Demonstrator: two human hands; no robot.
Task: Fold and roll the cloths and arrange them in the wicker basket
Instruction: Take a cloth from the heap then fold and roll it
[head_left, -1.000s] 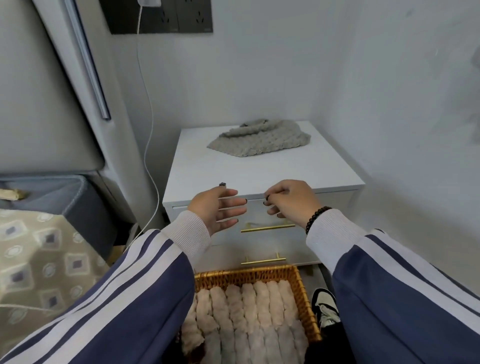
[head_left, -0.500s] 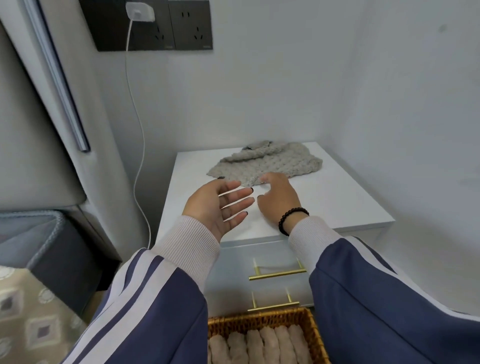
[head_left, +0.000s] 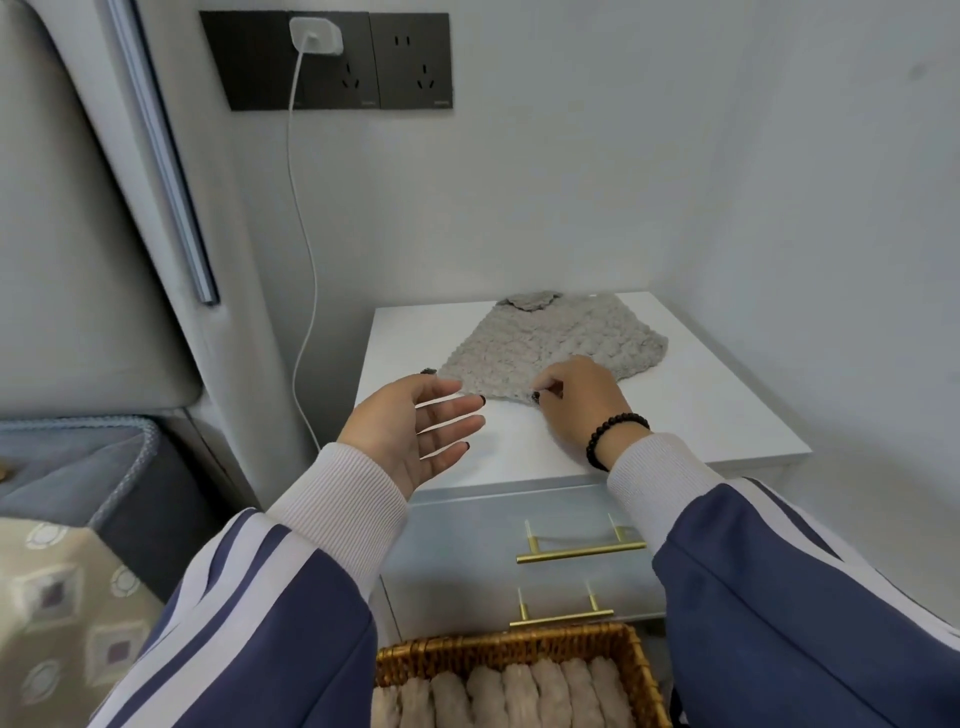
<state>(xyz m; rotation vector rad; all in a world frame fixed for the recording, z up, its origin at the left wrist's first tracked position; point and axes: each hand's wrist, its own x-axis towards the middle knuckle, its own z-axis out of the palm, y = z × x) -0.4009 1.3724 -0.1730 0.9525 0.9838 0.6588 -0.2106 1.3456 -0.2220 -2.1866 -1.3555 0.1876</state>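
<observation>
A grey knobbly cloth (head_left: 556, 338) lies spread on the white bedside cabinet (head_left: 701, 410). My right hand (head_left: 576, 400) is at the cloth's near edge, fingers curled and pinching that edge. My left hand (head_left: 410, 426) hovers just left of it above the cabinet top, palm turned inward, fingers straight, holding nothing. The wicker basket (head_left: 509, 649) stands on the floor below the cabinet, with several rolled beige cloths (head_left: 519, 696) packed side by side in it.
The cabinet has two drawers with brass handles (head_left: 579, 548). A white charger cable (head_left: 304, 260) hangs from a wall socket on the left. A padded headboard and a bed with a patterned cover (head_left: 57, 613) are at the left. Walls close in behind and right.
Both hands moved forward from in front of the drawers to the cabinet top. My right hand reached the cloth and closed on its near edge. The view tilted up, so less basket shows.
</observation>
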